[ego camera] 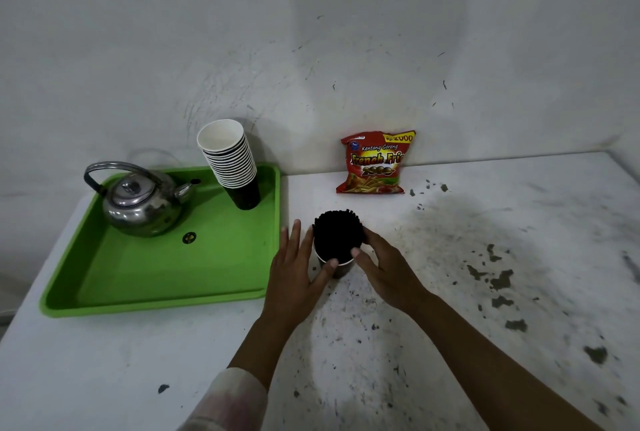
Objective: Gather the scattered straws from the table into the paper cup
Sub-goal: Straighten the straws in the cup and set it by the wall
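both hands (341, 268) cupping straw-filled paper cup (337, 262)

— Where are the straws (337, 235)?
— Black, bunched upright, filling the paper cup (341, 266) — ends well above its white rim.
— And the cup?
— Upright on the table, just beside the green tray.

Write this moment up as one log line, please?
stage: straws gathered | black straws upright in paper cup | left hand and right hand cupping it, on table | loose straws: none visible
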